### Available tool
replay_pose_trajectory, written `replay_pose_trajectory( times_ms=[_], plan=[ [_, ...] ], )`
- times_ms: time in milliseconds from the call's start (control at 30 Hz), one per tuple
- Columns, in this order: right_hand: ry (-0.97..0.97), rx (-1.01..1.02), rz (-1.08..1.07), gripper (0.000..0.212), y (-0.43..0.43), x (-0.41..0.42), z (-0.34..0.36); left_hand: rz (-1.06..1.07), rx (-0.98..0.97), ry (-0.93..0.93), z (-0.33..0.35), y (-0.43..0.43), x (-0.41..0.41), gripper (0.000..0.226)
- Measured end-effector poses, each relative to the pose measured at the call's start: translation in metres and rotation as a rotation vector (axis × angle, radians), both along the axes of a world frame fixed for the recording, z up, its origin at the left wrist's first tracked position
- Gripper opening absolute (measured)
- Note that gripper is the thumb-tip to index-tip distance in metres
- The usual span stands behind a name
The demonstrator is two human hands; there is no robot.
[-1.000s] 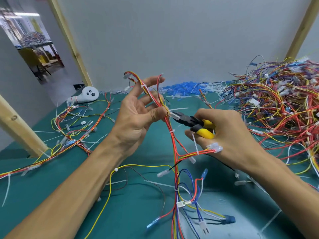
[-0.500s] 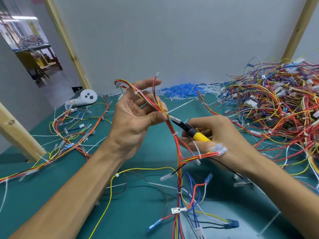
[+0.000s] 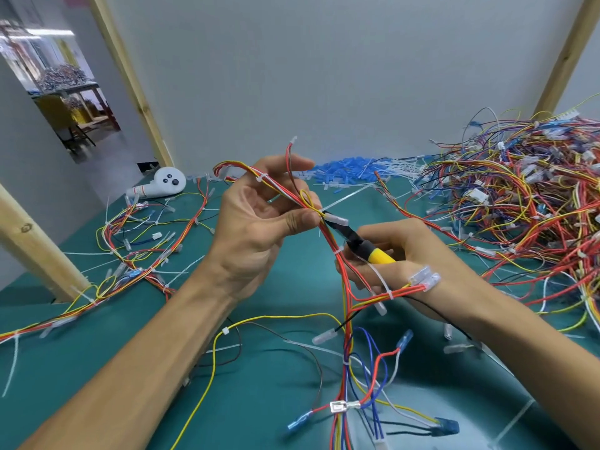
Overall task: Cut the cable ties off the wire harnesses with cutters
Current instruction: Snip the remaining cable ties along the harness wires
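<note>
My left hand holds a red, orange and yellow wire harness up above the green table, pinching the bundle between thumb and fingers. White cable ties wrap the bundle at several spots. My right hand grips yellow-handled cutters; their black jaws point up-left at the bundle just below my left thumb, beside a clear terminal sleeve. Whether the jaws touch a tie I cannot tell. The harness tail hangs down to the table with blue connectors.
A big heap of tangled harnesses fills the right side of the green table. Another harness lies at the left with loose cut ties. Blue sleeves are piled at the back. A white handheld device lies back left. Wooden posts frame the bench.
Both hands have lifted and shifted slightly. The cutters have turned and slid up along the bundle, so their tip now sits right below my left thumb.
</note>
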State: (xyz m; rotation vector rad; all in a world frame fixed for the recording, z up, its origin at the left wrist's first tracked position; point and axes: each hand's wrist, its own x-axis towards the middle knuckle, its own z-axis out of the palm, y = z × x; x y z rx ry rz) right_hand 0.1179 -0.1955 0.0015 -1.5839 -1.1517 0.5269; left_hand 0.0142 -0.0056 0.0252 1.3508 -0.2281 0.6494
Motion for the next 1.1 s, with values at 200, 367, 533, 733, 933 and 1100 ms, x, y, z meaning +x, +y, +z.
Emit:
replay_pose_trajectory(
  times_ms=[200,367,533,733,933,1100],
  plan=[
    [0.035,-0.01,0.058,0.026,0.0,0.0,0.001,-0.002,0.021,0.038,0.0,0.0,0.0,0.063],
    [0.086,-0.05,-0.009,0.027,0.003,0.0,-0.002,0.047,0.082,0.087,-0.006,-0.001,0.002,0.051],
    [-0.102,-0.085,-0.123,0.05,0.001,0.001,0.001,0.088,0.104,0.11,-0.007,-0.002,0.002,0.051],
    [-0.226,-0.098,-0.126,0.054,-0.001,-0.002,0.005,0.116,0.105,0.095,-0.008,-0.002,0.003,0.049],
    [-0.093,-0.116,-0.109,0.053,0.001,-0.004,0.0,0.134,0.12,0.107,-0.01,-0.004,0.004,0.044],
    [0.056,-0.124,-0.158,0.049,0.001,-0.003,-0.001,0.026,0.211,0.366,-0.009,-0.008,-0.001,0.022]
  ],
)
